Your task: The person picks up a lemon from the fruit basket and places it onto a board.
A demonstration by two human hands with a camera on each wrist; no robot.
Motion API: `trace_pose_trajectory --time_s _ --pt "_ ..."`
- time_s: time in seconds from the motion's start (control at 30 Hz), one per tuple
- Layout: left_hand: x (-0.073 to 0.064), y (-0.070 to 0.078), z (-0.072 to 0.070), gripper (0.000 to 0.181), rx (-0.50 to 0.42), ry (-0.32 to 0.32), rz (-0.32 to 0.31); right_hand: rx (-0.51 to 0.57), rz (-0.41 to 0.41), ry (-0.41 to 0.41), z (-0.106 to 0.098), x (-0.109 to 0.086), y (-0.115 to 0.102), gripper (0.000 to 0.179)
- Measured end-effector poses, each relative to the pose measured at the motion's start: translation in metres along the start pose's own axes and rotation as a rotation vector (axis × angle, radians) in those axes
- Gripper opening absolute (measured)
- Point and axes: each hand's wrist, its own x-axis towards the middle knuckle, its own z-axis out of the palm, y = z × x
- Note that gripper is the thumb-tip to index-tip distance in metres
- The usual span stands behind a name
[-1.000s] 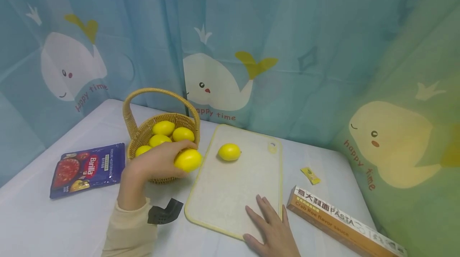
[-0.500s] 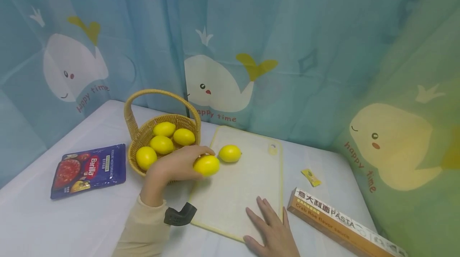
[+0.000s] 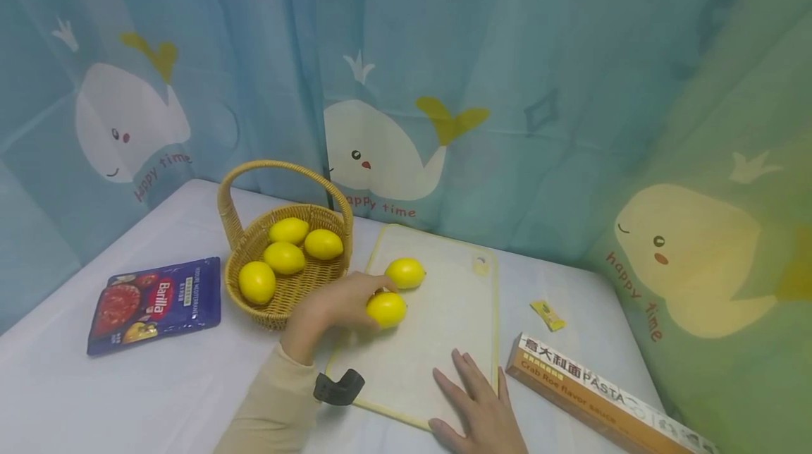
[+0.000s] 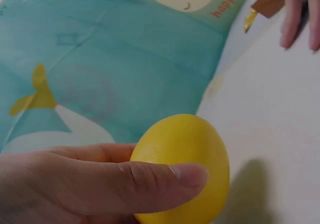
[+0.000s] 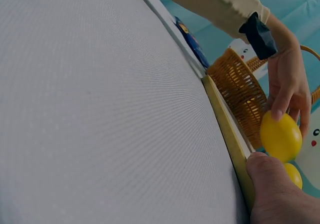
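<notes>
Four lemons (image 3: 284, 258) lie in the basket (image 3: 269, 318); left fingers (image 4: 112, 152) hold another lemon (image 3: 387, 310)

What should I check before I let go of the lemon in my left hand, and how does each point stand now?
1. Grip on the smooth yellow oval lemon: ok, the left hand holds it.
2. White rectangular cutting board with yellow rim steadied: ok, the right hand rests at its near right corner.
3. Held lemon touching the board: cannot tell.
4. Gap to the second yellow oval lemon: cannot tell, they look very close.
5. Bare board to the right of the held lemon: ok.
6. Tan woven wicker basket upright: ok, four yellow lemons inside.
</notes>
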Motion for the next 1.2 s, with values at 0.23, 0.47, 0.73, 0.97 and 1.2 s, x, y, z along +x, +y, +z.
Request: trace_pose_trajectory --time_s 0.23,0.47,0.73,0.97,1.2 --pt "0.005 -0.002 0.008 0.056 -0.018 0.022 -0.011 0.008 0.0 0.004 0.0 -0.001 -0.001 0.065" --pt "0.008 -0.004 0.014 0.055 -0.04 0.033 -0.038 0.015 0.001 0.009 0.0 -0.002 -0.002 0.064" --pt "0.013 -0.007 0.018 0.054 -0.053 0.03 -0.069 0.021 0.006 -0.001 0.0 -0.002 -0.002 0.064" --pt "0.016 -0.008 0.02 0.056 -0.051 0.049 -0.064 0.008 0.0 0.009 0.001 -0.001 0.0 0.064" --pt "0.015 -0.005 0.02 0.057 -0.035 0.085 -0.082 0.003 -0.01 0.029 0.001 -0.002 0.0 0.062"
